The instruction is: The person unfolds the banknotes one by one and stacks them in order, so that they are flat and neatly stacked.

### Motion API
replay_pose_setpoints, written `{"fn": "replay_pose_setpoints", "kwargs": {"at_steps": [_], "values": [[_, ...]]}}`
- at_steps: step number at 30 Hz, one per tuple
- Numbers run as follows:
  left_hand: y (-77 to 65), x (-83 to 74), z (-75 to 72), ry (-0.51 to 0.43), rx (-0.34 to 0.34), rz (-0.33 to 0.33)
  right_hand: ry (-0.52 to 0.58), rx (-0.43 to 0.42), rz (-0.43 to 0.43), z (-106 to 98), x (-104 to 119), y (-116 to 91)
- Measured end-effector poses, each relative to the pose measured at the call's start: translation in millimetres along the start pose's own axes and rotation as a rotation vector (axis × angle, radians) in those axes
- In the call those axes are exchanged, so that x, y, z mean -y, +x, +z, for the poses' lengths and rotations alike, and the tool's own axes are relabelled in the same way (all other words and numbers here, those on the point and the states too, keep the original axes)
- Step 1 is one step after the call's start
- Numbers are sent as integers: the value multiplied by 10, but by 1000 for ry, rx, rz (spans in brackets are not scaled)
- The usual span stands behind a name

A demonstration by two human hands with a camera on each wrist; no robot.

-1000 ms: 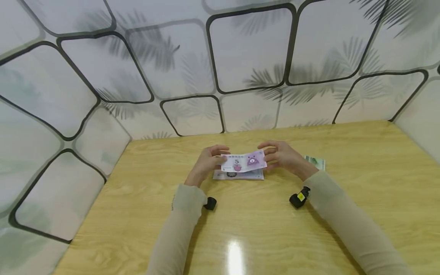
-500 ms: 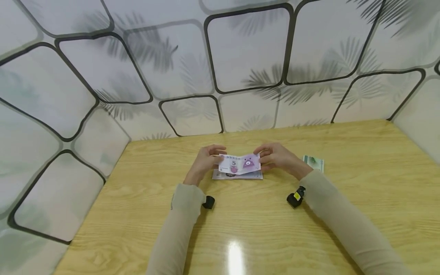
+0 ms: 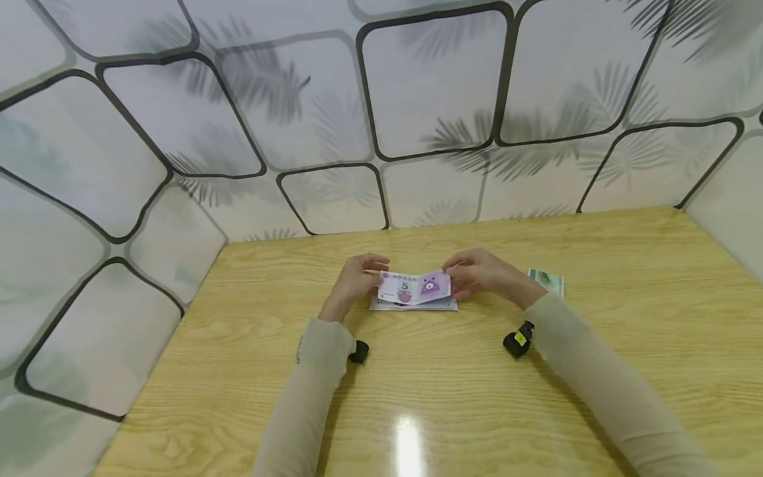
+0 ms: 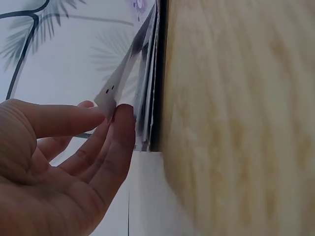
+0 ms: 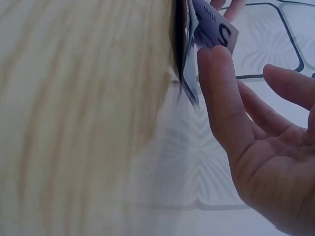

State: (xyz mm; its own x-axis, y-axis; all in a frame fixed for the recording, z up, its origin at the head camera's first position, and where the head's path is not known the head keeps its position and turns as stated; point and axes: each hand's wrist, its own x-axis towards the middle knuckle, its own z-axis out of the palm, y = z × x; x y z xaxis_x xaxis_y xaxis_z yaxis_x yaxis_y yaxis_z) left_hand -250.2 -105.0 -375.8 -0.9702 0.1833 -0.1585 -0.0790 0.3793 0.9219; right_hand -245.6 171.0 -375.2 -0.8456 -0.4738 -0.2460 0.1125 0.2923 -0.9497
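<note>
My left hand (image 3: 353, 286) pinches the left end of a purple play banknote (image 3: 415, 289) printed with a 5 and a one-eyed figure. In the left wrist view, thumb and fingers meet on a corner of the note (image 4: 114, 93). My right hand (image 3: 485, 275) is at the note's other end. In the right wrist view its thumb stands apart from the fingers, and the fingertips (image 5: 221, 56) are right at the note's edge. The note is slightly creased in the middle and tilts above a stack of banknotes (image 3: 444, 305) lying on the table.
A green banknote (image 3: 551, 283) lies on the wooden table (image 3: 453, 397) beyond my right wrist, partly hidden by it. A patterned wall (image 3: 435, 93) rises behind the table's far edge, with more wall at both sides. Black cameras are strapped to both wrists.
The purple note has come down slightly toward me, covering more of the stack. My right hand has shifted a little left. The left hand still holds its end.
</note>
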Motion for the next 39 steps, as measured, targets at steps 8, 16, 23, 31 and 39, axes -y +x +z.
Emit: {"fn": "replay_pose_setpoints", "kwargs": {"at_steps": [8,16,23,31,39], "values": [[-4,-37,-22,103,-66,4,-28,16,-10,-69,25,-58],[-13,-93,-94,76,-99,25,-61,2,-24,-165,140,-176],[4,-71,-53,107,-109,11,-69,1,-3,-171,95,-129],[-6,-25,-84,105,-89,-38,-114,-30,4,-126,71,-67],[-26,-26,-82,73,-77,-92,-89,-32,4,-116,63,-53]]}}
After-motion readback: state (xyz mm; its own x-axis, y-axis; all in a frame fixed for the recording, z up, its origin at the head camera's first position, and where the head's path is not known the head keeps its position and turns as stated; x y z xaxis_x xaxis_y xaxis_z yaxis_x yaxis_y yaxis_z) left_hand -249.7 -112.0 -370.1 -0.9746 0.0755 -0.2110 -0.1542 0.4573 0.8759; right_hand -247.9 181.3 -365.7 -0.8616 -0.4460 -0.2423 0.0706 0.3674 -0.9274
